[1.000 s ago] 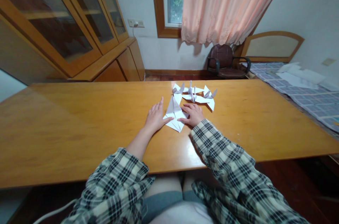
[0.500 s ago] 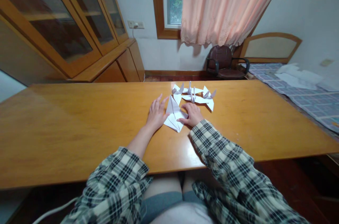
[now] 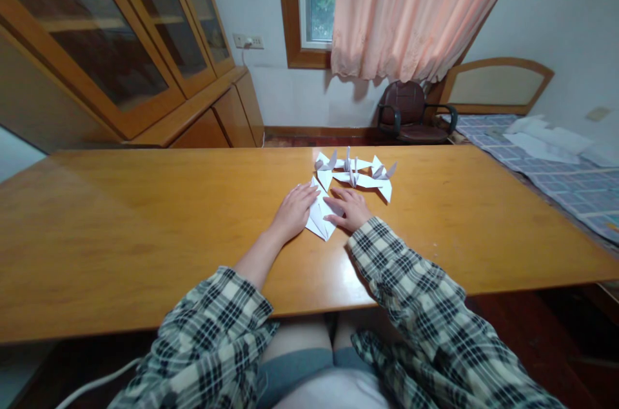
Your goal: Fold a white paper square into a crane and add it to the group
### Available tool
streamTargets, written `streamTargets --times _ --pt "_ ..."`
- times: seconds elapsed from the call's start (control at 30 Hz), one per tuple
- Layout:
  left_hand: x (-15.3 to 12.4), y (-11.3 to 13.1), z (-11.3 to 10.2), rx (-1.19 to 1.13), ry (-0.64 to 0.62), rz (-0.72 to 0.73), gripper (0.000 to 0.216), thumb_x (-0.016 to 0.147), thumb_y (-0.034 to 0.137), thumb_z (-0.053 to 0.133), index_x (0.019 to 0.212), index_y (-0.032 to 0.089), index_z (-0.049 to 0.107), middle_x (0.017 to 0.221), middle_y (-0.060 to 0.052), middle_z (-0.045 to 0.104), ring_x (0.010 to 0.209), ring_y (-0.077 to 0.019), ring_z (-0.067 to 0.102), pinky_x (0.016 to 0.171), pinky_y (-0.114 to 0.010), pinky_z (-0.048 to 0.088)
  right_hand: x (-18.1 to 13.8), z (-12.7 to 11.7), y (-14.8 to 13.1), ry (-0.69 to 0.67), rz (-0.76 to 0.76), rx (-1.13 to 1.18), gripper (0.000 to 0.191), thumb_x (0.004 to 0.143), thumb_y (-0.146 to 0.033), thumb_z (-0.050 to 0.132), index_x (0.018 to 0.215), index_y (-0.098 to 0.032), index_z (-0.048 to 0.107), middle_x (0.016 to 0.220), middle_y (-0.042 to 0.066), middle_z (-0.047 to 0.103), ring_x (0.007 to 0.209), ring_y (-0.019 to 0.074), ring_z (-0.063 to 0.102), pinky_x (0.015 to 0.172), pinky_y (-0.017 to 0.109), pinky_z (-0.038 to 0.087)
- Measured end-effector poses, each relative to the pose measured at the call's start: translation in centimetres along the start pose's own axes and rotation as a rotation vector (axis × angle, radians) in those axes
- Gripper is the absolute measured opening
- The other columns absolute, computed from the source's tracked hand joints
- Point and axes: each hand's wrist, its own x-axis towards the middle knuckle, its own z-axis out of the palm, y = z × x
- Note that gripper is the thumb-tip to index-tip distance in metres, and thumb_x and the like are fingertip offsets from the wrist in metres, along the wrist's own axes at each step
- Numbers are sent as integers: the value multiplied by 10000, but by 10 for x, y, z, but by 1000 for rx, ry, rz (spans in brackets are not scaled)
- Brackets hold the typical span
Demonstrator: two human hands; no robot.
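A sheet of white paper [image 3: 319,220], folded into a kite-like shape with creases, lies flat on the wooden table. On its left edge rests my left hand [image 3: 293,210], fingers stretched together over the paper. My right hand [image 3: 351,208] lies over the right edge, its fingers extended and the thumb apart from them. Both hands cover parts of the folded sheet. Just beyond them stand several white paper cranes [image 3: 358,179], close together with wings spread.
The wooden table [image 3: 169,228] stretches wide on both sides. Behind it are a glass-door cabinet [image 3: 140,35] at left, a chair [image 3: 411,113] and a bed [image 3: 536,144] at right. A pink curtain [image 3: 416,9] hangs at the window.
My left hand has moved right onto the paper's left side, its fingers drawing together. The left part of the paper is now covered or folded in. My right hand has barely moved.
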Motion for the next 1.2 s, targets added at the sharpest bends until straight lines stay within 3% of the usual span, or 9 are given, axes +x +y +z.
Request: streamTargets --times 0.1,0.23,0.53,0.67,0.77,0.9,1.03,1.2 --pt "-1 0 6 14 -145 -64 509 942 371 349 1380 120 414 1463 -118 393 1370 -232 325 1149 -422 224 0 -2 -1 -37 -10 -16 576 825 -584 533 1325 -300 512 1481 52 369 1316 309 325 1021 506 301" --pt "-3 2 8 45 -254 -88 617 943 484 278 1447 128 299 1521 -111 273 1410 -241 237 1161 -442 151 -1 -5 -7 -54 -35 -31 569 866 -519 499 1366 -251 460 1509 52 317 1372 284 272 1048 507 283" --pt "-3 8 3 102 -294 -94 682 925 515 291 1482 135 191 1543 -109 209 1430 -233 173 1168 -419 107 -6 2 -18 -131 -19 -8 563 935 -500 358 1432 -236 344 1515 60 287 1410 221 237 1133 537 132" --pt "-3 9 3 98 -328 -85 645 928 529 271 1465 173 261 1548 -101 197 1432 -251 162 1165 -451 102 -4 2 -18 -162 -13 30 543 938 -462 363 1434 -243 338 1520 50 271 1417 224 220 1130 559 127" --pt "-4 7 3 66 -303 -86 639 923 552 277 1456 200 287 1547 -101 206 1431 -258 163 1163 -467 101 -2 -1 -10 -126 -24 105 462 940 -337 353 1387 -244 421 1491 53 344 1397 216 275 1125 549 167" --pt "-5 5 1 -25 -267 -95 705 881 586 381 1467 216 250 1531 -112 256 1420 -263 201 1159 -471 127 -5 -6 14 -51 -143 227 563 781 -108 428 1335 -185 493 1416 93 462 1320 206 408 1096 472 300" --pt "-5 4 -3 -103 -252 -93 642 892 504 422 1454 224 286 1513 -116 298 1405 -268 239 1150 -486 152 -12 -15 34 -70 -246 242 605 669 -89 502 1261 -197 572 1357 86 525 1284 244 441 1066 468 347" --pt "-3 2 -4 -117 -237 -95 416 924 351 398 1328 333 494 1501 -41 338 1385 -272 271 1131 -510 182 -14 -23 29 -64 -239 255 484 747 -161 577 1224 -243 604 1172 78 626 1119 248 539 970 451 407"
